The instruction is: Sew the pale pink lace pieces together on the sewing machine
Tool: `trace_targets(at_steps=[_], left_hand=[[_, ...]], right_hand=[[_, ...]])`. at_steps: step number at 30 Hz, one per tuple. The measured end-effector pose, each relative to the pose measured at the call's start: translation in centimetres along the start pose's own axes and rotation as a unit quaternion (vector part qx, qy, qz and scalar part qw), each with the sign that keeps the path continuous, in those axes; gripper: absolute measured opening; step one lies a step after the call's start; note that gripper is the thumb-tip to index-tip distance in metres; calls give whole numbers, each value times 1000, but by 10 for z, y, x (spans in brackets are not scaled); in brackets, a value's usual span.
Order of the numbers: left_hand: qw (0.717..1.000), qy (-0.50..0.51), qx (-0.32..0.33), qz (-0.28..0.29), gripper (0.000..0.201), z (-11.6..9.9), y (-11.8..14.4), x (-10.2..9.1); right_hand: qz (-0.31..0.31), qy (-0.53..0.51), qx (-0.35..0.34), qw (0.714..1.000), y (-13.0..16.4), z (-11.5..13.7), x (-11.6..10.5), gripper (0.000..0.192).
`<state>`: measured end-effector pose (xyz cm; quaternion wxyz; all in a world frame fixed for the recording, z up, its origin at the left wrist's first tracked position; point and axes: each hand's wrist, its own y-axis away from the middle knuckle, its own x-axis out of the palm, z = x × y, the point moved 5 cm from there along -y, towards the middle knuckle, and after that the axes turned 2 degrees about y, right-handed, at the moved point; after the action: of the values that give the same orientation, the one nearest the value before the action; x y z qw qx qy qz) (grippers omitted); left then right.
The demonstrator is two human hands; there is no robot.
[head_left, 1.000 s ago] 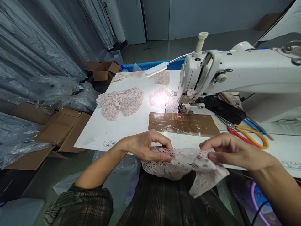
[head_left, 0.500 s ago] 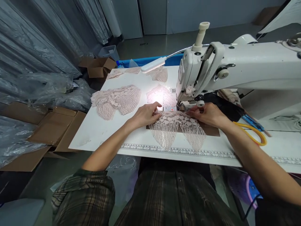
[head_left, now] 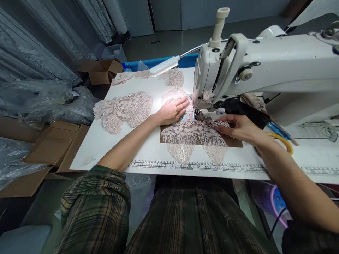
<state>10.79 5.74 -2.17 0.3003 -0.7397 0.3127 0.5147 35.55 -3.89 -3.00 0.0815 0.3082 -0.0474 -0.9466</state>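
A pale pink lace piece [head_left: 181, 139] with two pointed scallops lies in front of the needle of a white sewing machine [head_left: 205, 76]. My left hand [head_left: 173, 110] rests flat with its fingers stretched out, over another lace piece [head_left: 169, 95] lit by the lamp, left of the presser foot [head_left: 197, 114]. Its heel is close to the top edge of the front lace. My right hand [head_left: 238, 128] pinches the right end of the front lace's top edge between thumb and fingers. Under that lace is a brown strip [head_left: 235, 143].
More lace [head_left: 124, 109] lies on the white table at left. A lamp [head_left: 164, 66] reaches over from the machine. Scissors with a yellow handle [head_left: 283, 141] and a blue tool [head_left: 278, 130] lie right of my right hand. Cardboard boxes [head_left: 51, 144] stand on the left.
My left hand has let go of the front lace's left edge and moved up and right, flattening over the lace behind. My right hand still pinches the lace, whose right end is slightly raised.
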Motion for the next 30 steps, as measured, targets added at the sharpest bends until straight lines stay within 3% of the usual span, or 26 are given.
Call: trace_targets(at_steps=[3, 5, 7, 9, 11, 12, 14, 17, 20, 23, 25, 27, 30], left_hand=[[996, 69, -7, -62, 41, -9, 21, -13], [980, 168, -45, -95, 37, -15, 38, -21], [942, 317, -97, -54, 45, -21, 51, -20], [881, 456, -126, 23, 63, -30, 60, -13], [837, 523, -147, 71, 78, -37, 65, -7], [832, 525, -161, 78, 83, -38, 67, -4], [844, 499, -186, 67, 86, -39, 70, 0], [858, 474, -194, 31, 71, -39, 73, 0], [865, 465, -188, 4, 55, -39, 76, -5], [906, 391, -163, -19, 48, -42, 75, -11], [938, 309, -144, -63, 48, -47, 72, -12], [965, 214, -117, -98, 54, -53, 68, -8], [986, 107, -73, -108, 48, -60, 63, 3]], right_hand=[[17, -142, 48, 988, 7, 9, 19, 46], [39, -233, 67, 969, 9, 23, 38, 48], [60, -311, 73, 946, 9, 41, 57, 45], [79, -381, 61, 919, 6, 57, 72, 41], [96, -404, 44, 909, 3, 64, 80, 39], [96, -387, 37, 916, 1, 63, 80, 39], [81, -287, 18, 954, 0, 55, 74, 40], [30, -66, -30, 997, 5, 42, 55, 35], [-15, 73, -101, 992, 15, 42, 43, 31], [-54, 121, -172, 976, 29, 51, 42, 26], [-68, 143, -170, 973, 39, 54, 47, 23], [-54, 157, -162, 973, 50, 55, 56, 23], [4, 185, -229, 956, 67, 59, 74, 24]])
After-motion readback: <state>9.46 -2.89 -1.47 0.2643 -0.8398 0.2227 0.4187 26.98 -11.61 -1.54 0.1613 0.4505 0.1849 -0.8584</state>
